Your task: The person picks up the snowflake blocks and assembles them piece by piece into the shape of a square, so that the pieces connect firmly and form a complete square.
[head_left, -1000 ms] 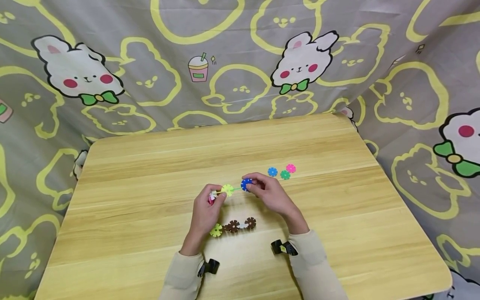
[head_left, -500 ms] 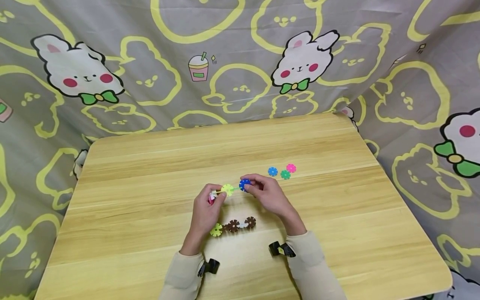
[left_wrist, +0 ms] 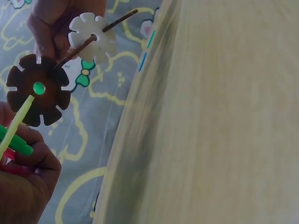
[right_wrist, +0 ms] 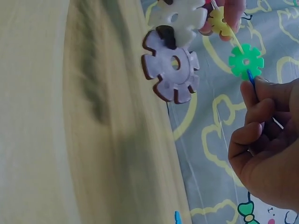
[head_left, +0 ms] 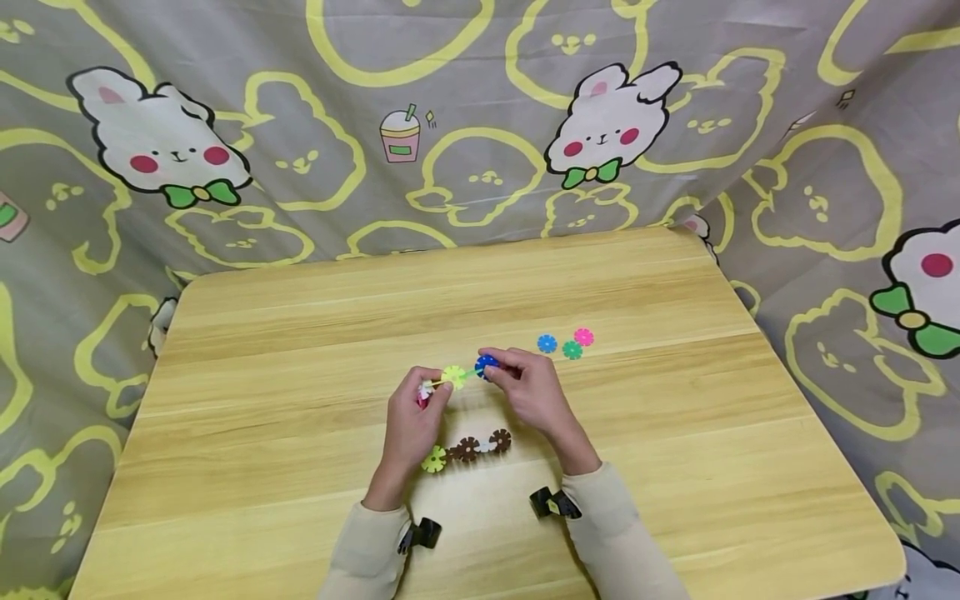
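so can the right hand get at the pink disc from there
Probably yes: the pink disc lies nearby on the table, uncovered, beside the flat green disc. The right hand pinches the dark blue disc, though, so it would likely have to let go first.

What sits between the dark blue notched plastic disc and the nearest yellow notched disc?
A green notched plastic disc, face-on in the right wrist view.

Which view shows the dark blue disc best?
The head view: the dark blue disc shows much of its face, pinched by the right hand. The right wrist view shows only its thin edge; in the left wrist view I cannot make it out.
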`<action>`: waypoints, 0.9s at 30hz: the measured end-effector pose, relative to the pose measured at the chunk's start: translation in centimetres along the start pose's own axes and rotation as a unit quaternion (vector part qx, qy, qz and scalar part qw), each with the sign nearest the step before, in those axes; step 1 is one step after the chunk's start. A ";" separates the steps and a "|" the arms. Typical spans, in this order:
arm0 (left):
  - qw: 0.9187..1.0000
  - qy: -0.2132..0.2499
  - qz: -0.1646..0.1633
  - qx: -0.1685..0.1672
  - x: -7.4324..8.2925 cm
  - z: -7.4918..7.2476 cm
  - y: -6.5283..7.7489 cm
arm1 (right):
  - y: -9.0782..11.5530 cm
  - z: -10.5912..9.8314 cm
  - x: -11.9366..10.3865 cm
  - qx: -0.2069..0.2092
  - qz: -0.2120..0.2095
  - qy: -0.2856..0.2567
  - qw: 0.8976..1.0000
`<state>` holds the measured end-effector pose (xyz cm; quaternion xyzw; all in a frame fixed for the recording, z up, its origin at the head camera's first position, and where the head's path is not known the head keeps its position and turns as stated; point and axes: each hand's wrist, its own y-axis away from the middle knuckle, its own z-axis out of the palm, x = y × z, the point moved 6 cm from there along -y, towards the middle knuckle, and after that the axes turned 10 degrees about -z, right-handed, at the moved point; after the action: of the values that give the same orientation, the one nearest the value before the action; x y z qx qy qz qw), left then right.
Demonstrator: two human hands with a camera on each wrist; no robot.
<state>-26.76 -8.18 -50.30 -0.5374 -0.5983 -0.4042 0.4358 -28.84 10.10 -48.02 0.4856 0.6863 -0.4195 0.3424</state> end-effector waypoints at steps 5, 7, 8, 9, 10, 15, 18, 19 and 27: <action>1.000 0.000 -0.004 0.003 0.2 0.0 0.1 | 0.0 0.1 0.3 -0.007 0.026 -0.013 1.000; 1.000 0.003 -0.014 0.000 0.1 0.0 0.0 | 0.0 0.1 0.3 -0.010 0.030 -0.018 0.999; 1.000 0.004 -0.020 -0.004 0.5 0.0 0.2 | 0.0 0.0 0.3 -0.009 0.030 -0.023 0.999; 1.000 0.004 -0.024 -0.008 1.0 -0.1 0.4 | -0.1 -0.1 0.3 -0.009 0.032 -0.027 0.999; 0.999 0.007 -0.030 -0.015 1.4 -0.1 0.6 | -0.2 -0.2 0.3 -0.008 0.035 -0.033 0.999; 0.998 0.019 -0.040 -0.053 3.5 -0.2 1.3 | -0.6 -0.9 0.0 0.010 0.033 -0.063 0.997; 0.997 0.015 -0.033 -0.066 3.7 -0.1 1.3 | -0.7 -1.4 -0.4 0.022 0.012 -0.063 0.998; 0.997 0.016 -0.031 -0.071 3.7 0.0 1.4 | -0.7 -1.6 -0.5 0.025 0.006 -0.061 0.998; 0.993 0.035 -0.015 -0.110 3.9 0.3 1.6 | -1.2 -2.0 -1.6 0.014 -0.038 -0.024 0.999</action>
<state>-25.41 -6.57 -46.63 -0.5589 -0.5425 -0.4926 0.3883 -29.60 11.12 -45.50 0.4538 0.6900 -0.4531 0.3356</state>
